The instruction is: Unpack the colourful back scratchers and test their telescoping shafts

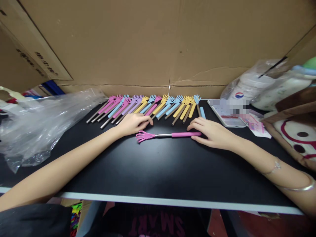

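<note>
While handling the pink back scratcher [181, 134] crosswise over the black table [158, 168], best to keep hold at the tail of the grip, well away from the claw end [145, 136]. Lying on the surface or just above it: impossible to tell. Right hand [211, 133]: fingers closed on the tail of that grip, thumb on the near side. Left hand [133, 124]: fingers loosely bent, just behind the claw end and close to the rods of the row; cannot tell whether gripping a rod there or merely resting. Keep the shaft straight and the wrist loose, spare the thin tines any sideways push, and avoid nudging the neighbouring rods.

Now for the count. In front, one pink scratcher, apart from the rest. Behind, in a slanting row of scratchers [160, 109], claws toward the cardboard [123, 42], apparently sixteen: four pink, two purple, five yellow, five blue. With so many claws overlapping, best to treat that total as approximate. To the left, one heap of clear plastic [46, 121]. To the right, one phone [222, 116] and one white container [254, 87] inside a clear bag. On the right arm, one thin bracelet [274, 168] and one bangle [300, 188].
</note>
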Demonstrator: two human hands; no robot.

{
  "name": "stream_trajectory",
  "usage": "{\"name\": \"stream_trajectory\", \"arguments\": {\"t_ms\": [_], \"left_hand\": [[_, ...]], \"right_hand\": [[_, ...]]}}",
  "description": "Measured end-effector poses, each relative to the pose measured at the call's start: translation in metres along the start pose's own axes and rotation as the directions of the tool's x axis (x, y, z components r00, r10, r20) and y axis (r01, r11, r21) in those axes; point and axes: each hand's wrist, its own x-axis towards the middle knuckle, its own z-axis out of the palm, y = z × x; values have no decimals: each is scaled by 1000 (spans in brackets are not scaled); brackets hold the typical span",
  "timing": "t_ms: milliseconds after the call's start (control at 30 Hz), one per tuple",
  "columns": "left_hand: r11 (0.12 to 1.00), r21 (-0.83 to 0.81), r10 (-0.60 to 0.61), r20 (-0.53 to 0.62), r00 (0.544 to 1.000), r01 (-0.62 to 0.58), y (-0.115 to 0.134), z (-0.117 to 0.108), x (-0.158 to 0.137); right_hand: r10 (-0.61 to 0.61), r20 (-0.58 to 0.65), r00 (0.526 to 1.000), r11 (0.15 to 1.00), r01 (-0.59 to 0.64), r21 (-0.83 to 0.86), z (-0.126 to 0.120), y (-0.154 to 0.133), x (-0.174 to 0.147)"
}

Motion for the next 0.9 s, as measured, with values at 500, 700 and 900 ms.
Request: {"name": "stream_trajectory", "arguments": {"t_ms": [500, 700, 900], "left_hand": [[1000, -3, -1, 1, 1000, 1, -1, 2, -1], [1000, 0, 3, -10, 1000, -3, 1, 0, 0], [1000, 0, 11, -14, 1000, -11, 0, 0, 0]], "right_hand": [[-10, -3, 1000, 1000, 10, 0, 0, -1, 0], [-13, -1, 1000, 1000, 13, -3, -1, 0, 0], [-11, -4, 1000, 1000, 11, 0, -1, 0, 0]]}}
